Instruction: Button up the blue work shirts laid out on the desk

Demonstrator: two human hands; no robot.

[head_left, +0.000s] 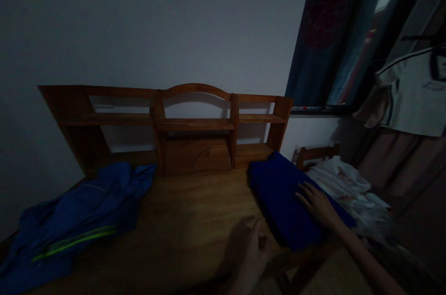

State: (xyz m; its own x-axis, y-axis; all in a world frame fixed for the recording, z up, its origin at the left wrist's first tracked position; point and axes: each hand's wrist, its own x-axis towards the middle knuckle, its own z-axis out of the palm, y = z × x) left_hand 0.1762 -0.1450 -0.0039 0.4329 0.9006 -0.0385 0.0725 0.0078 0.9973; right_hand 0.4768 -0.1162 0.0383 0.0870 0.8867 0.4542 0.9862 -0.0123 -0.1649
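A folded dark blue cloth, perhaps a garment (284,197), lies flat at the right end of the wooden desk. On top of it rests my right hand (317,204), its fingers stretched out and spread. My left hand (257,248) is just left of the cloth's near corner, above the desk's front edge. Its fingers are curled in, and I see nothing between them, though the light is dim. At the left end of the desk lies a crumpled blue garment (101,202) with a yellow-green stripe, apart from both hands.
The wooden desk (195,206) carries a low shelf unit (197,125) along the wall. To the right, a wooden chair (318,152) stands beside white plastic bags (344,176). A white shirt (414,90) hangs near the window (324,39).
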